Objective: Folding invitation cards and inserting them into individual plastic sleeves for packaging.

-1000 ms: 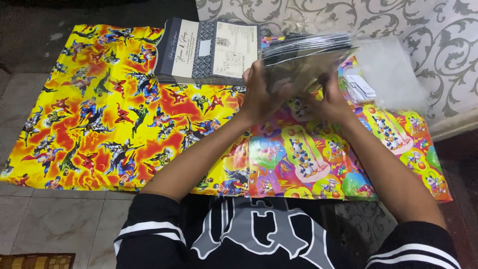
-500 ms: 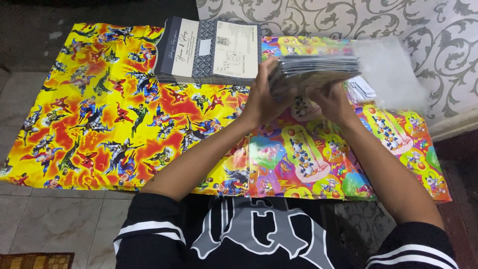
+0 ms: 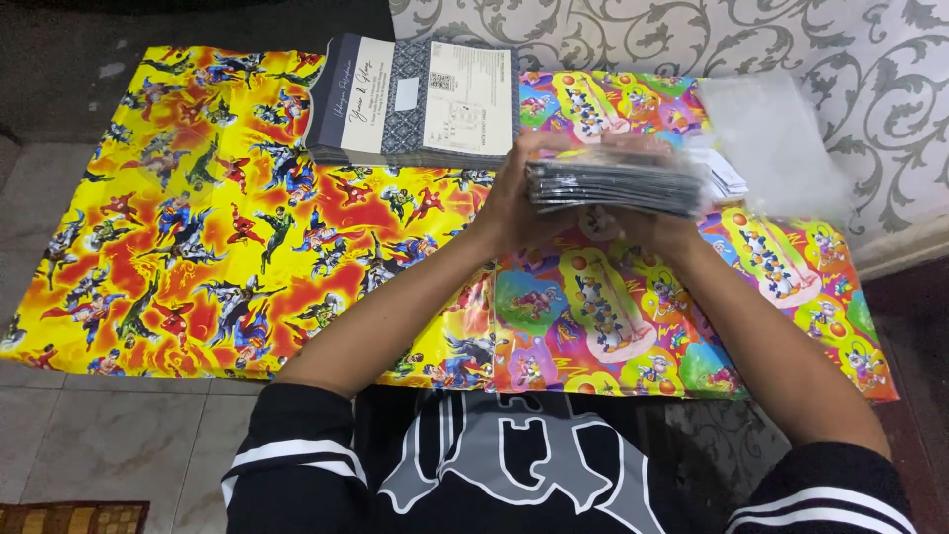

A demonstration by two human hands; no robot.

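Observation:
Both my hands hold a thick stack of dark cards in clear sleeves (image 3: 615,183), level above the colourful wrapping paper. My left hand (image 3: 514,203) grips the stack's left end, fingers curled over its top. My right hand (image 3: 664,229) supports it from underneath and is mostly hidden by the stack. A second pile of dark and cream printed cards (image 3: 415,101) lies on the paper just beyond my left hand.
A yellow cartoon-print wrapping sheet (image 3: 198,218) covers the left floor, a multicoloured one (image 3: 633,316) the right. A heap of clear plastic sleeves (image 3: 771,138) lies at the far right by a patterned grey wall (image 3: 870,89). Pale floor tiles (image 3: 99,435) show at the near left.
The stack was tilted up on its edge a second ago; my hands have brought it down to lie flat and level, slightly lower and closer to me.

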